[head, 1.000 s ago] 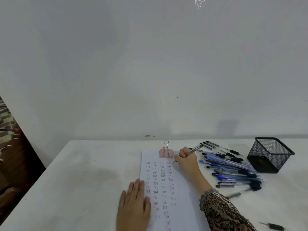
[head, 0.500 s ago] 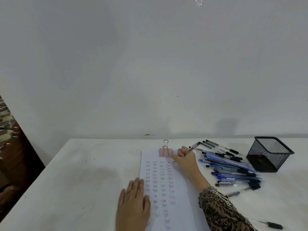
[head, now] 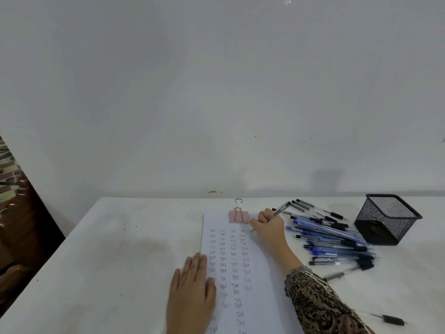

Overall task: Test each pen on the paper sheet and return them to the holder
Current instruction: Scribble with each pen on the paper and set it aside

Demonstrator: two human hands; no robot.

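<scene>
I note the right hand [head: 267, 222] curled round a grey pen [head: 279, 211], tip on the paper sheet [head: 261, 273] beside the pink binder clip [head: 238, 216], the left hand [head: 192, 290] flat on the sheet's left edge, and loose pens [head: 337, 239] heaped beside the mesh holder [head: 385, 218].

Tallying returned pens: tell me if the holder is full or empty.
Looks empty: nothing sticks out of the holder; the pens lie piled beside it.
</scene>
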